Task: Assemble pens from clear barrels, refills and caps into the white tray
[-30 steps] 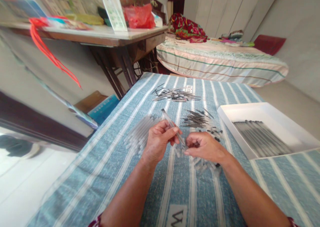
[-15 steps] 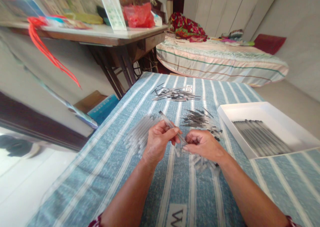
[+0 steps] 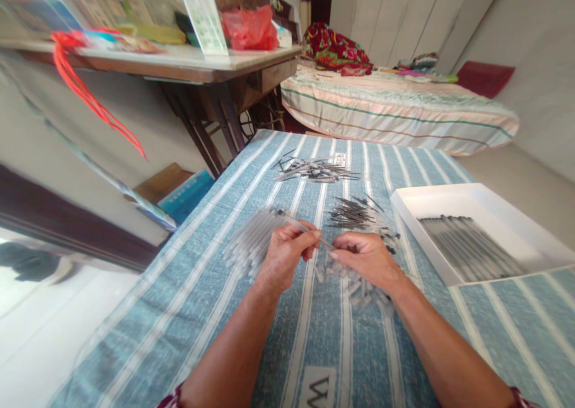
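Note:
My left hand pinches a thin clear pen tube that slants up to the left. My right hand holds the tube's near end between thumb and fingers, right against the left hand. Both hover over a blue striped tablecloth. Under my right hand lies a heap of small clear caps. A pile of clear tubes lies left of my left hand. Dark thin refills lie just beyond my hands.
A white tray with a row of finished pens sits at the right. Another heap of thin metal parts lies farther back. Beyond the table are a wooden desk and a bed.
The tube in my left hand has tilted lower, closer to level. My right hand has shifted slightly up against its near end. The camera view is the same.

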Motion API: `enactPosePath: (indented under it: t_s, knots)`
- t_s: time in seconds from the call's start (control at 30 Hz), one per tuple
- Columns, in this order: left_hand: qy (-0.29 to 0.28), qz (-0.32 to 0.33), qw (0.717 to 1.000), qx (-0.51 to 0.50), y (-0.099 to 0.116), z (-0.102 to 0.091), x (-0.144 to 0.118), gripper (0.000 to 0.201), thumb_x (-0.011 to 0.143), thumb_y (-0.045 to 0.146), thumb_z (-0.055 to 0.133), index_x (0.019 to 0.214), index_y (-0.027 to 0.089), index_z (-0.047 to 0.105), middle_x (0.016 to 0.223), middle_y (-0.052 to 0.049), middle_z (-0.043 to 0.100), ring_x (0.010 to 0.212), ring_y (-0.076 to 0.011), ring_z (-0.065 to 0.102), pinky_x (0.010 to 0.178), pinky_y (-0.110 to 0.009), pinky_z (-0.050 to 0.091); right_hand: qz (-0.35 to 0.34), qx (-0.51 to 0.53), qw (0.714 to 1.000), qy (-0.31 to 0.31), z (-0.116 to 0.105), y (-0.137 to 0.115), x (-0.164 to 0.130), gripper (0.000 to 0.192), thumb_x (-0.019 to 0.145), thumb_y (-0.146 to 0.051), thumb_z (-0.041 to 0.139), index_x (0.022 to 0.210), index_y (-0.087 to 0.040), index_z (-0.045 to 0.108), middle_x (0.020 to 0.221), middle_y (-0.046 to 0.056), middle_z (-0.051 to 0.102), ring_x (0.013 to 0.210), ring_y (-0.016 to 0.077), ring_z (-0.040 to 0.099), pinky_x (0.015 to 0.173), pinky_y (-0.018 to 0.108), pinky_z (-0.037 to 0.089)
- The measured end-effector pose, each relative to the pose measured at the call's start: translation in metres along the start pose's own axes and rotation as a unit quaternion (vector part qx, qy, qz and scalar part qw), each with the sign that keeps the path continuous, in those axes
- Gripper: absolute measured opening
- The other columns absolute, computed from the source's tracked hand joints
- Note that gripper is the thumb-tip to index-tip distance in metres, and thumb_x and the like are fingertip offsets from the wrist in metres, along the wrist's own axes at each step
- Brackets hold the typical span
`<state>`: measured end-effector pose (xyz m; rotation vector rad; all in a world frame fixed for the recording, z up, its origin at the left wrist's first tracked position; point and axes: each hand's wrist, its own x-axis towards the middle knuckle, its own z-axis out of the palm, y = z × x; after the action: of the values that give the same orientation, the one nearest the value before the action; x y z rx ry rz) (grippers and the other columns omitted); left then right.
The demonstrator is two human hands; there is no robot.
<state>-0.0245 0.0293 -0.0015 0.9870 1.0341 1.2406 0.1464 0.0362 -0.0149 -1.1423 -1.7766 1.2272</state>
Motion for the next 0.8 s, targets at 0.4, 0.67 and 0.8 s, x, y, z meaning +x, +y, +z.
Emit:
enactPosePath:
  t_s: [0.4, 0.67, 0.8]
  knots:
    - [-0.014, -0.017, 1.0, -0.005, -0.004, 0.0, -0.001, 0.011, 0.07, 0.021, 0.064, 0.066, 0.014, 0.057, 0.048, 0.003, 0.058, 0.033, -0.0061, 0.044, 0.035, -0.019, 0.029, -0.014, 0.019, 0.999, 0.03, 0.01, 0.007, -0.002, 0.02, 0.073, -0.032, 0.063, 0.065, -0.019, 0.051, 0.047, -0.005, 0.053, 0.039, 0.009, 0.052, 0.04, 0.019, 0.04]
    - [-0.034, -0.031, 0.998, -0.043, -0.007, -0.002, 0.0, 0.012, 0.069, 0.02, 0.065, 0.066, 0.014, 0.057, 0.047, 0.002, 0.059, 0.031, -0.0071, 0.046, 0.033, -0.018, 0.032, 0.001, 0.082, 0.996, 0.039, 0.014, 0.003, -0.004, 0.025, 0.071, -0.038, 0.065, 0.064, -0.017, 0.052, 0.046, -0.003, 0.057, 0.034, 0.0084, 0.049, 0.034, 0.018, 0.037]
    - [-0.038, -0.037, 0.997, -0.047, -0.007, -0.001, -0.001, 0.012, 0.069, 0.021, 0.066, 0.066, 0.014, 0.056, 0.046, 0.002, 0.059, 0.031, -0.0079, 0.046, 0.033, -0.018, 0.034, 0.025, 0.124, 0.992, 0.027, 0.016, 0.005, -0.005, 0.029, 0.07, -0.042, 0.066, 0.066, -0.016, 0.054, 0.046, -0.002, 0.059, 0.032, 0.0086, 0.049, 0.033, 0.018, 0.037]
